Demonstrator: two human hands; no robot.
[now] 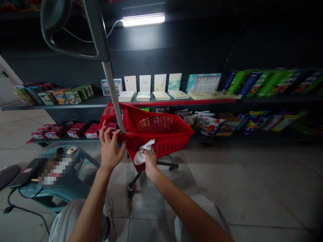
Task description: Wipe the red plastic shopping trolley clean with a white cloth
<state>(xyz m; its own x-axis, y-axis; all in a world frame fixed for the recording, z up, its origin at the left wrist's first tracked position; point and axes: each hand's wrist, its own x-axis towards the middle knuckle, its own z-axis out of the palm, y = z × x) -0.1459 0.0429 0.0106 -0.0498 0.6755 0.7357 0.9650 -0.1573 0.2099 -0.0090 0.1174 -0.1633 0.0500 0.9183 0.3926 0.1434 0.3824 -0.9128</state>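
Note:
My left hand point(109, 149) grips the top rim of a red plastic shopping trolley basket point(158, 129), right beside its grey metal pole point(113, 97). The pole rises to a dark looped handle point(73, 30) above me. My right hand point(150, 164) pinches a crumpled white cloth point(142, 153) and presses it to the basket's red outer wall. The trolley stands on a dark wheeled base point(161, 166), partly hidden under the basket.
Dark wall shelves point(176, 100) hold books, cards and packaged goods behind the trolley. To the left, a blue plastic chair point(68, 178) carries a pixelated object and a black cable. Pale floor tiles point(239, 181) spread to the right.

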